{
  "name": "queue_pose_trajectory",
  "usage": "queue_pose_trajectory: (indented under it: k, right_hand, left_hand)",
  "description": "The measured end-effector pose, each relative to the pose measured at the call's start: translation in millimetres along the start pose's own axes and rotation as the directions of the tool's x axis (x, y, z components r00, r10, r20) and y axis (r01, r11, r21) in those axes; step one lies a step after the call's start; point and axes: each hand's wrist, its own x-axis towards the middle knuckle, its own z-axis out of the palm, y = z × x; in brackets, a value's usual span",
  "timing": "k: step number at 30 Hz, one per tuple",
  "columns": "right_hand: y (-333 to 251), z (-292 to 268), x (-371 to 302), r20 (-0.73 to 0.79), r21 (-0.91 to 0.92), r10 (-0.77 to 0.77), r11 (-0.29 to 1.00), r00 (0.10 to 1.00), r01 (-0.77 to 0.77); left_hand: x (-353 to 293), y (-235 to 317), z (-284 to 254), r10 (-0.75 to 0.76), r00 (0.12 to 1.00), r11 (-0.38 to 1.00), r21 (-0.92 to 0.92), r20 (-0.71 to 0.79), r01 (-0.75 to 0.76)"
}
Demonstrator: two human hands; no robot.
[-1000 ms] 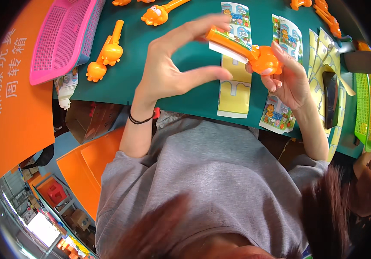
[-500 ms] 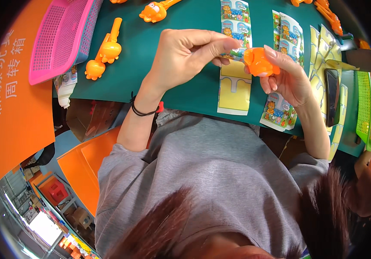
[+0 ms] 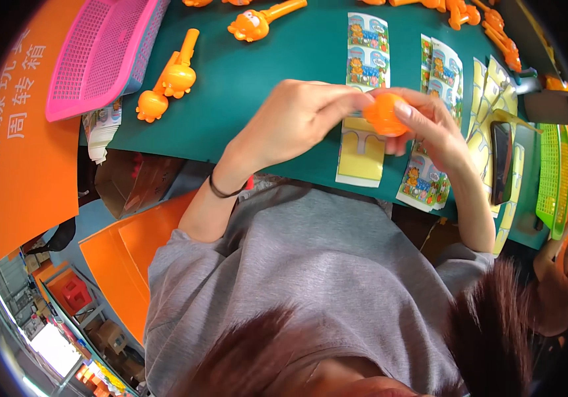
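Note:
My right hand (image 3: pixel 433 122) grips a small round orange plastic toy (image 3: pixel 384 114), its thumb lying across the near side. At the toy's left edge, my left hand (image 3: pixel 307 119) has thumb and forefinger pinched together. Those fingertips are smeared by motion, and whatever is between them cannot be made out. Under the hands lies a strip of cartoon stickers (image 3: pixel 368 66); its near end is bare yellow backing (image 3: pixel 361 159). More sticker sheets (image 3: pixel 424 178) lie beneath and beside my right hand.
Orange toys with handles (image 3: pixel 178 76) lie at the left and along the far side of the green table (image 3: pixel 251 76). A pink basket (image 3: pixel 102 59) stands far left, a green basket (image 3: pixel 552 178) at right. A dark phone (image 3: pixel 501 162) rests on yellow backing sheets (image 3: pixel 495 86). Another person's hand (image 3: pixel 555 264) shows lower right.
My left hand has come down and right, its fingertips now meeting the orange toy. The toy has been turned in my right hand and sits slightly lower. The whole view has shifted a little.

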Motion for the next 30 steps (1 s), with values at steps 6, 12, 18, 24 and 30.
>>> queue_pose_trajectory:
  k: [6,12,18,24,30]
  right_hand:
    - [-9,-46,39,-0.189,-0.72,-0.327,0.687,0.926,0.096]
    - [23,-92,113,-0.112,-0.988,-0.61,0.15,0.785,-0.024]
    - [14,-103,107,-0.098,-0.462,-0.34,0.848,0.935,0.26]
    - [-9,-73,60,-0.261,-0.104,-0.351,0.936,0.899,0.336]
    - [-8,-14,11,0.013,-0.921,-0.839,0.201,0.543,0.333]
  left_hand:
    - [-20,0,-156,-0.013,0.645,0.692,0.459,-0.764,0.557]
    - [-8,-8,-132,0.349,0.67,0.664,0.677,-0.655,0.317]
    - [-8,11,-10,-0.301,0.928,0.947,0.045,-0.221,0.318]
    - [-5,4,30,-0.367,0.93,0.859,-0.399,-0.038,0.322]
    - [0,7,46,-0.339,0.934,0.798,-0.56,-0.114,0.221]
